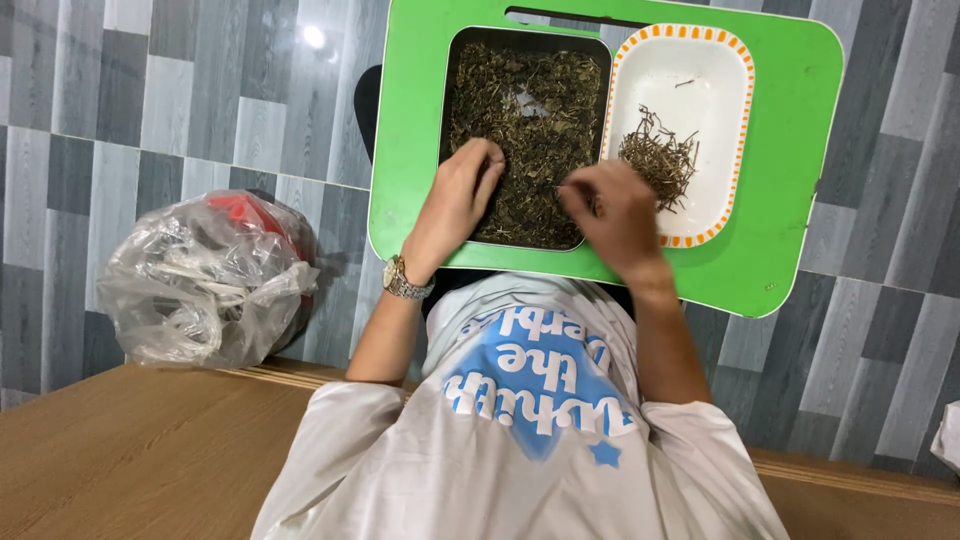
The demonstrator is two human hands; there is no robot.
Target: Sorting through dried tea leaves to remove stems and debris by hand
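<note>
The left hand (462,195), wristwatch (404,280) on its wrist, rests with fingers curled loosely on dried leaves in the black tray (527,135), at twelve o'clock from the person. The right hand (615,215) pinches narrowly at the tray's right edge; what it holds cannot be told. Stems (660,160) lie in the white dish (690,90) at one o'clock, both on the green lap table (790,160).

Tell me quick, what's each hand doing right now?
Left hand: fingers curled, resting on dried leaves in the dark tray.
Right hand: fingers pinched over the leaves; contents cannot be told.
</note>
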